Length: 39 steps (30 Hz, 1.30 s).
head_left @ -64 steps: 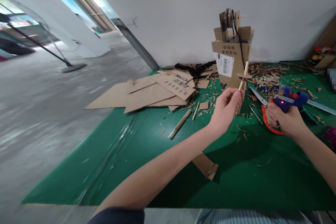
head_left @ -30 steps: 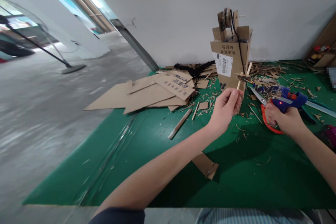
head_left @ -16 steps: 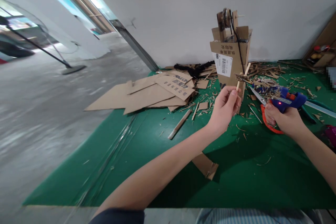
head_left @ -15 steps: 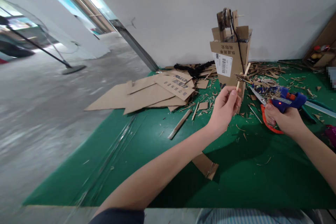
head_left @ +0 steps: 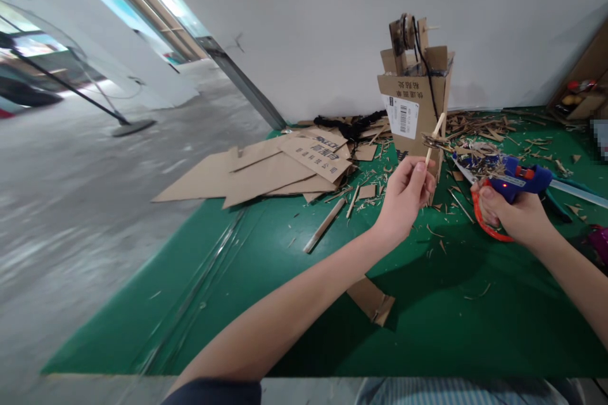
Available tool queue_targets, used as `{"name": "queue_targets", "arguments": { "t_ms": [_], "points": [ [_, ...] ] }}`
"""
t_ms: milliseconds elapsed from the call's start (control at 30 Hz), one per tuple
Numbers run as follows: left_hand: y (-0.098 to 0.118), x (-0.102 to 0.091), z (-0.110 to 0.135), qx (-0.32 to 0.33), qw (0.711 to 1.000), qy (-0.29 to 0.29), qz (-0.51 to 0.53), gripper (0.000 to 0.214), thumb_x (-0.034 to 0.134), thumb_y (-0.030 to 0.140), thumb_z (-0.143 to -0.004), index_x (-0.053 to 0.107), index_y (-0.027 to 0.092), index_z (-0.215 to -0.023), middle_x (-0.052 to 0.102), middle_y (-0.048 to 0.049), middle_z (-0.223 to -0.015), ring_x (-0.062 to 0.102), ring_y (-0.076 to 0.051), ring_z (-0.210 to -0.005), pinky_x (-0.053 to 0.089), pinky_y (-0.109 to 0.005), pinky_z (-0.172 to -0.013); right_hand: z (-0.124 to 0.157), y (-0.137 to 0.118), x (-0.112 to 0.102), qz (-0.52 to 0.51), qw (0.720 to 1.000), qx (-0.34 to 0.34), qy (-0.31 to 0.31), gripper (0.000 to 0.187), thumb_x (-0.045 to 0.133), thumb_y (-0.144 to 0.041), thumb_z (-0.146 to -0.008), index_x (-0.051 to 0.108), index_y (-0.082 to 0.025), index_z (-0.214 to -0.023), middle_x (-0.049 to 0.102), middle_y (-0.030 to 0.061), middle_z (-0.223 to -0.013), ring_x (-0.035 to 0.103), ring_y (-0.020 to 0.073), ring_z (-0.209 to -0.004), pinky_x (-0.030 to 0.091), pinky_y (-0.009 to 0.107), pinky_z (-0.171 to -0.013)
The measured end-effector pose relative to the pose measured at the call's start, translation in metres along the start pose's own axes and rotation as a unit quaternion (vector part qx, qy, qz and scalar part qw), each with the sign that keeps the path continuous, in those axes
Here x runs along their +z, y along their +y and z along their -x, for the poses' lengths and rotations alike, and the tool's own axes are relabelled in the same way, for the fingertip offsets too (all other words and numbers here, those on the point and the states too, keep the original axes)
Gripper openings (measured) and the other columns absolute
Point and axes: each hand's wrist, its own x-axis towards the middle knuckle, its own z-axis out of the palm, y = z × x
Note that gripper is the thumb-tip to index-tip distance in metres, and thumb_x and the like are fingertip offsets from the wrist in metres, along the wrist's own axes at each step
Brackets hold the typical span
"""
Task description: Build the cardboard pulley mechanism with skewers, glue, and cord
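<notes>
My left hand (head_left: 405,199) pinches a thin wooden stick (head_left: 434,136) that stands tilted, with a small cardboard piece skewered near its top. Right behind the stick rises a tall cardboard tower (head_left: 415,98) with a barcode label, a wheel on top and a black cord hanging down its front. My right hand (head_left: 510,215) is wrapped round the grip of a blue hot glue gun (head_left: 519,176) with a lit red lamp, its nozzle pointing left toward the stick. Red-handled scissors (head_left: 477,205) lie on the green mat beside that hand.
Flat cardboard sheets (head_left: 266,168) lie at the mat's (head_left: 294,304) back left, with a loose wooden stick (head_left: 325,224) in front of them. Cardboard scraps (head_left: 494,133) litter the back right. A folded cardboard bit (head_left: 372,299) lies near my left forearm. A white wall stands behind.
The stick in my left hand has tilted slightly and shifted a little to the left. The glue gun hand stays in nearly the same place.
</notes>
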Motion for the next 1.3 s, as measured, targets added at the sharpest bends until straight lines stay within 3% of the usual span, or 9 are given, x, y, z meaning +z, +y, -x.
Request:
{"name": "queue_targets", "arguments": {
  "t_ms": [300,700,933,1300],
  "points": [
    [-0.002,0.000,0.000,0.007,1.000,-0.009,0.010,0.021,0.055,0.038,-0.097,0.058,0.018,-0.090,0.049,0.0060,-0.061,0.033,-0.004,-0.043,0.023,-0.019,-0.040,0.001,0.010,-0.005,0.016,1.000,0.010,-0.022,0.050,0.076,-0.066,-0.074,0.052,-0.022,-0.069,0.041,-0.0066,-0.045,0.037,0.0090,-0.039,0.032,0.027,-0.040],
    [-0.001,0.000,0.000,0.003,1.000,-0.010,0.005,0.023,0.054,0.040,-0.097,0.058,0.019,-0.090,0.046,0.0063,-0.060,0.032,-0.004,-0.044,0.024,-0.020,-0.040,0.001,0.003,-0.004,0.048,0.998,0.004,-0.034,0.057,0.073,-0.071,-0.073,0.046,-0.023,-0.057,0.041,-0.0042,-0.044,0.039,0.0098,-0.039,0.031,0.029,-0.041],
    [-0.002,0.000,0.000,0.004,1.000,-0.010,0.018,0.022,0.060,0.041,-0.095,0.051,0.021,-0.091,0.048,0.0074,-0.058,0.033,-0.005,-0.043,0.023,-0.019,-0.039,0.000,0.002,-0.002,0.023,1.000,0.000,-0.007,0.051,0.077,-0.068,-0.070,0.064,-0.020,-0.083,0.042,-0.0068,-0.044,0.038,0.0096,-0.037,0.034,0.028,-0.039],
    [0.000,0.000,-0.001,-0.003,1.000,0.008,0.023,0.021,0.060,0.037,-0.095,0.052,0.020,-0.087,0.048,0.0070,-0.061,0.034,-0.003,-0.045,0.026,-0.017,-0.040,0.001,0.009,-0.001,-0.019,1.000,-0.007,0.012,0.049,0.080,-0.063,-0.071,0.065,-0.018,-0.085,0.041,-0.0085,-0.044,0.035,0.0080,-0.037,0.033,0.026,-0.037]
  ]
}}
